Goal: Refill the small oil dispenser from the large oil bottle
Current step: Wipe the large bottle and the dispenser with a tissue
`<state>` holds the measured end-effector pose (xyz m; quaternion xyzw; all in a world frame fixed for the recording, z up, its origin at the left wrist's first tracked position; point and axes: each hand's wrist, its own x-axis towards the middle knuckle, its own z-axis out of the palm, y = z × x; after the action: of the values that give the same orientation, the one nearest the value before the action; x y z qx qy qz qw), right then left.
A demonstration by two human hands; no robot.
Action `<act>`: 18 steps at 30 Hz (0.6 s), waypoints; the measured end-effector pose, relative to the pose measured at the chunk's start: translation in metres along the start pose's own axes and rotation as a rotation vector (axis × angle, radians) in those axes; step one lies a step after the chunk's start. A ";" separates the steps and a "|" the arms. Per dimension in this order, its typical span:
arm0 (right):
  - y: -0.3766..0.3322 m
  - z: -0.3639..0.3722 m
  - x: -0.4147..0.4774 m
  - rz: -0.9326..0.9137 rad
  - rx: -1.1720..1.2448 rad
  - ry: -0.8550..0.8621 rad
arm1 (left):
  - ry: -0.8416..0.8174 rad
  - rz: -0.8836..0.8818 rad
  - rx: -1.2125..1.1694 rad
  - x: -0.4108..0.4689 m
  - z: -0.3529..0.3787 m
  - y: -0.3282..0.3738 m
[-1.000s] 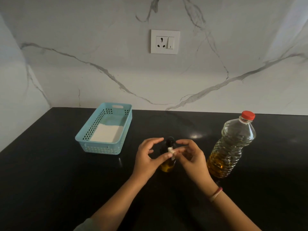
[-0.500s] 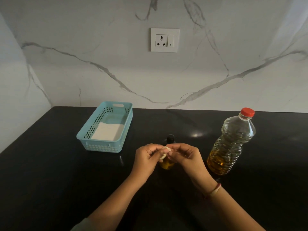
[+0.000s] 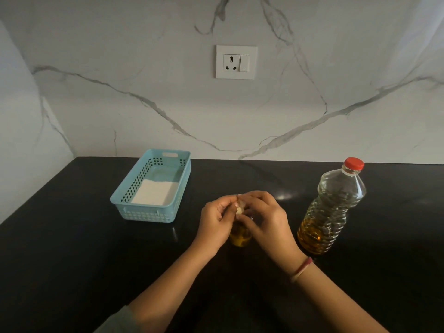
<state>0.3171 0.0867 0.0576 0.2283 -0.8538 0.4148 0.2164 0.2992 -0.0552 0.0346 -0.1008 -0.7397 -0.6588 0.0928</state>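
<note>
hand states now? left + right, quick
Left hand: fingers curled, pinching a small whitish piece.
Right hand: fingers curled, pinching the same piece, just above the small oil dispenser.

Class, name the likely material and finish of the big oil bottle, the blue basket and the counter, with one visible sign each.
Oil bottle: likely clear plastic, glossy; see-through ribbed wall, red cap.
Basket: likely plastic, matt pale blue; perforated walls.
Counter: probably polished dark stone; it mirrors light.

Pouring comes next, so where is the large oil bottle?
Head view: the large oil bottle stands upright on the black counter, right of the right hand, red cap on.
</note>
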 end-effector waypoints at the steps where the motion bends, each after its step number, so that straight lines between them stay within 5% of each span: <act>1: 0.002 -0.002 0.003 -0.061 -0.098 0.002 | -0.009 -0.028 -0.026 0.002 0.001 0.004; 9: 0.005 -0.016 0.016 -0.206 -0.431 0.027 | -0.104 -0.210 -0.326 0.008 0.016 0.042; 18: -0.016 -0.060 0.052 -0.080 -0.132 0.194 | -0.069 -0.333 -0.495 0.032 0.028 0.093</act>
<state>0.2956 0.1153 0.1301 0.2060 -0.8446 0.3688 0.3290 0.2939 -0.0166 0.1286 -0.0201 -0.5655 -0.8216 -0.0692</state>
